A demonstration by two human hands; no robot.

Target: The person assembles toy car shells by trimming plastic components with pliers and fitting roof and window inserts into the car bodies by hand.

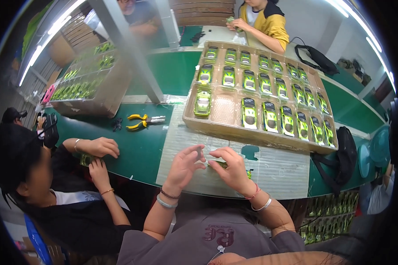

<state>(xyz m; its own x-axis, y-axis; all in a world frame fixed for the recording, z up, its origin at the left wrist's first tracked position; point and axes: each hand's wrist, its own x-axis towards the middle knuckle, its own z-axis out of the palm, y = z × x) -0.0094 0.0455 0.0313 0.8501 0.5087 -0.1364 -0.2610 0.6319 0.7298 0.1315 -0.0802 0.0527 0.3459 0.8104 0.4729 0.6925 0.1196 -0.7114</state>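
Observation:
My left hand is raised over the striped mat, its fingers curled around a small dark grey piece near the fingertips. Facing it, my right hand has thumb and fingers bent together over a small greenish part, mostly hidden by the fingers. The two hands are close but apart. A bright green piece lies on the mat, partly behind my right wrist. Just beyond my hands stands a shallow cardboard box with rows of green-and-black toy cars; bubbled lining shows in one front-row pocket.
Yellow-handled pliers and small black parts lie to the left. A co-worker's hands work beside me; another person in yellow sits opposite. A grey post, a stacked box, a black bag and a fan flank the bench.

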